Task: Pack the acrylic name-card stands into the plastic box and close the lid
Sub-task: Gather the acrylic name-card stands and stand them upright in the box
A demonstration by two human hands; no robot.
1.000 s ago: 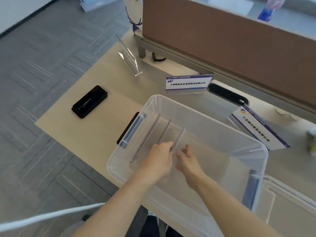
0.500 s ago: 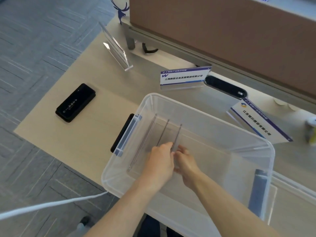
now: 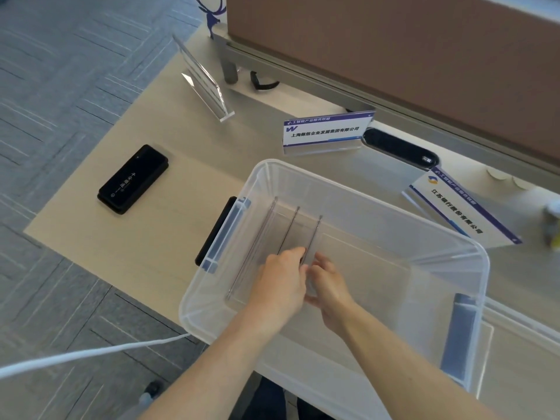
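A clear plastic box (image 3: 357, 189) with blue latches sits open on the desk. Three acrylic name-card stands (image 3: 291, 225) stand on edge side by side in its left half. Both my hands are inside the box: my left hand (image 3: 280, 286) and my right hand (image 3: 328, 284) pinch the near end of the rightmost stand between them. On the desk beyond the box are a stand with a blue-and-white card (image 3: 325, 133), a second carded stand (image 3: 457, 210) to the right and an empty clear stand (image 3: 203, 77) at the far left. The lid (image 3: 521, 328) lies right of the box.
A black case (image 3: 133, 178) lies on the desk left of the box. A black object (image 3: 216, 228) sits against the box's left wall. A brown partition (image 3: 394, 50) borders the desk's far side, with a black cable slot (image 3: 400, 148). A white cable (image 3: 91, 356) crosses the floor.
Both hands stay on the rightmost stand inside the box, which now stands straighter and parallel to the other two. The view has shifted a little.
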